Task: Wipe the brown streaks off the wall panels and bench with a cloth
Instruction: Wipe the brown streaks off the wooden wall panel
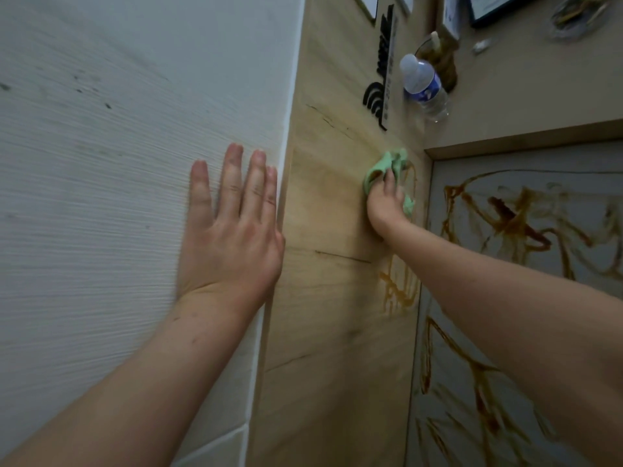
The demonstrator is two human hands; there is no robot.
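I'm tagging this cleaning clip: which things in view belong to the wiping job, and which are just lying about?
Job: green cloth, gripped by the right hand; brown streaks on the wooden panel; streaked grey panel; left hand resting flat on the white wall.
Lying about: water bottle; black sign; framed picture.
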